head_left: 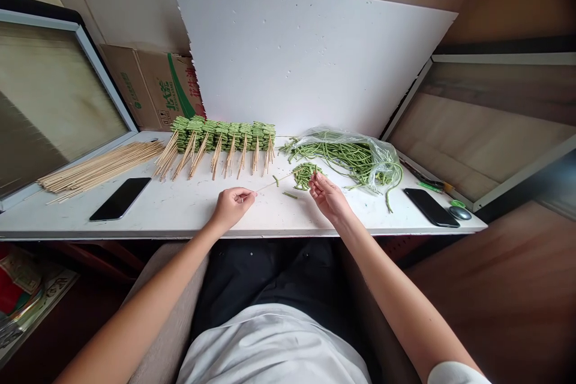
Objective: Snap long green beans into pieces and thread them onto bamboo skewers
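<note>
My left hand [231, 205] is closed in a pinch on a thin bamboo skewer [265, 187] that points right, toward a green bean piece [275, 180] near its tip. Fingers of my right hand [326, 194] are pinched together at a small pile of cut bean pieces [305, 174]; a piece seems held between the fingertips. One loose piece [290, 194] lies between the hands. A row of finished bean skewers [220, 141] lies behind on the white table [180, 216].
Whole long beans spill from a clear plastic bag [360, 156] at right. Bare skewers [99, 168] lie at left, a black phone [120, 198] near them. Another phone [431, 206], a small round object [459, 212], a white foam board [306, 54] and a cardboard box [153, 87] surround the table.
</note>
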`<state>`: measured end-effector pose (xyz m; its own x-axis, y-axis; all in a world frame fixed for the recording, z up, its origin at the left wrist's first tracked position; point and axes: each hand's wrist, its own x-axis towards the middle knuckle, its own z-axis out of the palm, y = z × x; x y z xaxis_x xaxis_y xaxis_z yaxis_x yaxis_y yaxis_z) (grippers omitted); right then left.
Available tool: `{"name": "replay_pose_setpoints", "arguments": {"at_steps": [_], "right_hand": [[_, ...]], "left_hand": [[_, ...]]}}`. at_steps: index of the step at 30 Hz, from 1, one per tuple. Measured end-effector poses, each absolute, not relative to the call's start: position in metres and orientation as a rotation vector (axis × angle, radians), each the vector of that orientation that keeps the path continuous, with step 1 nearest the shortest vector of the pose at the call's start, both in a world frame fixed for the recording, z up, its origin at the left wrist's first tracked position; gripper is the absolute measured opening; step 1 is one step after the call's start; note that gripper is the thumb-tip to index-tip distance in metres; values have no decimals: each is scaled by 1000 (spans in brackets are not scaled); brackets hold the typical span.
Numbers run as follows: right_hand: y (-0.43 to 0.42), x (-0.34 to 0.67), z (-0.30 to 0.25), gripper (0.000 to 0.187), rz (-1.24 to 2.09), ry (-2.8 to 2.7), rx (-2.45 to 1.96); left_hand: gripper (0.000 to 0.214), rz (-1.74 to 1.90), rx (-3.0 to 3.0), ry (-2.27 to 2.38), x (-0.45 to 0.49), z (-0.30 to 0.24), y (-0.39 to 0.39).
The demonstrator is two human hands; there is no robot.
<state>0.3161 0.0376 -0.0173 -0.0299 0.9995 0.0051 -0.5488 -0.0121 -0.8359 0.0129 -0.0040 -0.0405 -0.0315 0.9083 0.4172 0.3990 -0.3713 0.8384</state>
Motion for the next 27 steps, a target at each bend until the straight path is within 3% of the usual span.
{"name": "replay_pose_setpoints", "arguments": {"at_steps": [6, 27], "right_hand": [[36, 312, -21, 22, 1554, -751, -706], [32, 311, -24, 30, 1555, -855, -769]], "left_hand": [[28, 1369, 1697, 1308, 21, -54, -10], [23, 1406, 1801, 1267, 21, -54, -12]]}}
